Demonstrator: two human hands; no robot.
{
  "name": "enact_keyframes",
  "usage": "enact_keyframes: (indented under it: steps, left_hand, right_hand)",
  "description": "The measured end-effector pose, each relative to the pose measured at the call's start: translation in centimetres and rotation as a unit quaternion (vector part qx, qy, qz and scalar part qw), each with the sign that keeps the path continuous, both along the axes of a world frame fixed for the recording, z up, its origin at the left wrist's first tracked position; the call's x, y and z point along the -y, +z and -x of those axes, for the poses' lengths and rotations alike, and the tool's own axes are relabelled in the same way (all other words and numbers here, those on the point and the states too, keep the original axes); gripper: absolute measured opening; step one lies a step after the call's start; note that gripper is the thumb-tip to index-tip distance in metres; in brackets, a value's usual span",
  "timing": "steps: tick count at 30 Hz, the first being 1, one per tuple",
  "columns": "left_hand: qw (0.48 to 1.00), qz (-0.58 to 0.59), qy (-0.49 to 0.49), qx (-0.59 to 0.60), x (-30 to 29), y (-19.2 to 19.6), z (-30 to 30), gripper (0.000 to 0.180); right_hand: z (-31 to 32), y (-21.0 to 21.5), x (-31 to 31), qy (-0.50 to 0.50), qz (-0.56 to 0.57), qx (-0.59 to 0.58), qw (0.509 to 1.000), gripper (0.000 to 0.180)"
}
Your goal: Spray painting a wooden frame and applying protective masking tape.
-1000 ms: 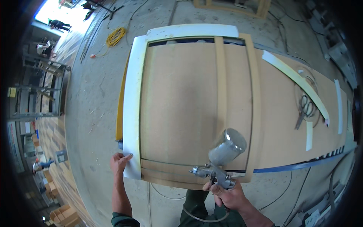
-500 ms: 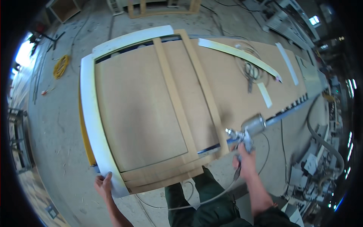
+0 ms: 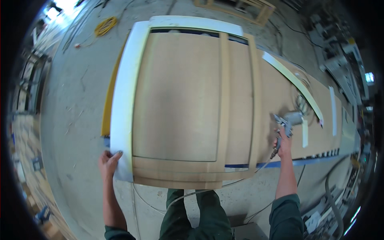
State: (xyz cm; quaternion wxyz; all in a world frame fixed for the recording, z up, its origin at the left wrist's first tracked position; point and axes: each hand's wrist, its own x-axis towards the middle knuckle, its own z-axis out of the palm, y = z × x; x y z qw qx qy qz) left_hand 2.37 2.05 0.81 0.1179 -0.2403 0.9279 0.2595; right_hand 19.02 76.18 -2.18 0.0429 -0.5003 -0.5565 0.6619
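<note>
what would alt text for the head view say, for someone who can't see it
Seen from above, a person's left hand grips the near corner of a white frame piece edging a large brown panel, while the right hand holds a metal spray gun with its hose off to the right. A yellow cable coil lies on the concrete floor.
</note>
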Motion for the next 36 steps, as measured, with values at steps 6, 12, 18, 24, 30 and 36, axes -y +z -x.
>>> enact_keyframes:
  steps: [6, 12, 18, 24, 30, 36]
  left_hand:
    - [0.989, -0.134, 0.059, -0.026, 0.4, -1.5, -1.3, 0.041]
    - [0.972, -0.211, 0.085, -0.062, 0.6, -1.9, -1.4, 0.035]
    - [0.94, -0.324, 0.105, -0.026, 1.2, -2.4, -0.4, 0.026]
    - [0.926, -0.361, 0.11, 0.012, 2.5, -1.4, -0.8, 0.023]
    - [0.917, -0.381, 0.112, 0.037, 2.6, -2.0, -0.7, 0.022]
    - [0.913, -0.389, 0.121, 0.038, 2.1, -1.7, -0.5, 0.018]
  right_hand:
    - [-0.2, -0.4, 1.2, -0.038, -0.082, 0.002, 0.996, 0.034]
    - [-2.6, -1.8, 0.4, -0.052, -0.032, 0.0, 0.998, 0.04]
    - [-4.1, -1.4, -2.5, -0.026, -0.036, 0.01, 0.999, 0.041]
    - [-5.6, 2.6, 13.0, 0.114, -0.486, 0.156, 0.852, 0.067]
    - [-5.3, 5.7, 36.5, 0.488, -0.471, -0.051, 0.734, 0.09]
    - [-0.3, 1.1, 42.5, 0.51, -0.464, -0.107, 0.717, 0.094]
